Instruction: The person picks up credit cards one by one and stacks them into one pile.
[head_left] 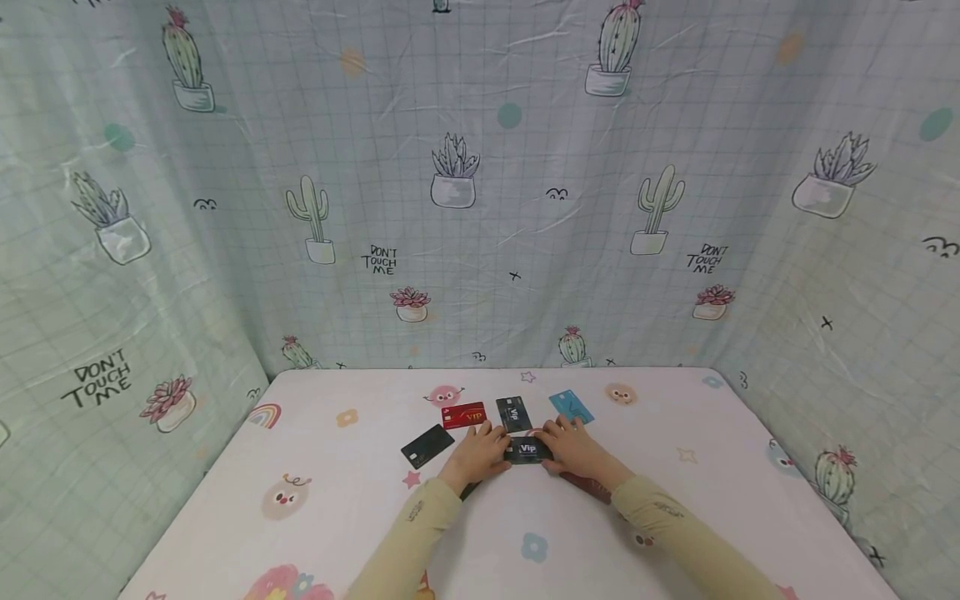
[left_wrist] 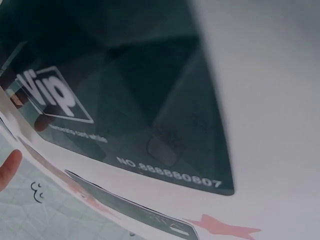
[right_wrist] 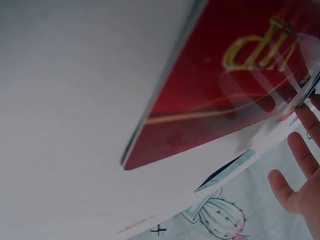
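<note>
My left hand (head_left: 477, 455) and right hand (head_left: 579, 450) gripped a black Vip card (head_left: 527, 450) by its short ends, between fingers and thumb. It was roughly midway between the white table's (head_left: 330, 492) left and right edges, well in from the far edge; whether it lay flat or slightly raised, I could not tell. Wide stretches of tabletop ran outward to both side edges, and more lay between my forearms. Toward the far edge the room was tighter: a red card (head_left: 464, 415), an upright black card (head_left: 513, 414) and a blue card (head_left: 572, 403) stood in a loose row just beyond my fingers. A plain-looking black card (head_left: 427, 447) lay toward the left edge, just beside my left hand.

"Vip" read in white on the held card and the upright one, "VIP" in gold on the red. Under my left wrist, a dark green card (left_wrist: 150, 95) showed "Vip" and "NO." with digits ending 807; under my right, a second red card (right_wrist: 215, 100) bore gold "VIP". The cloth (head_left: 495, 300) past the far edge said "DON'T TOUCH ME".

The held card's long axis ran left to right, nearly parallel to the far edge, its lettering the right way up for me.
</note>
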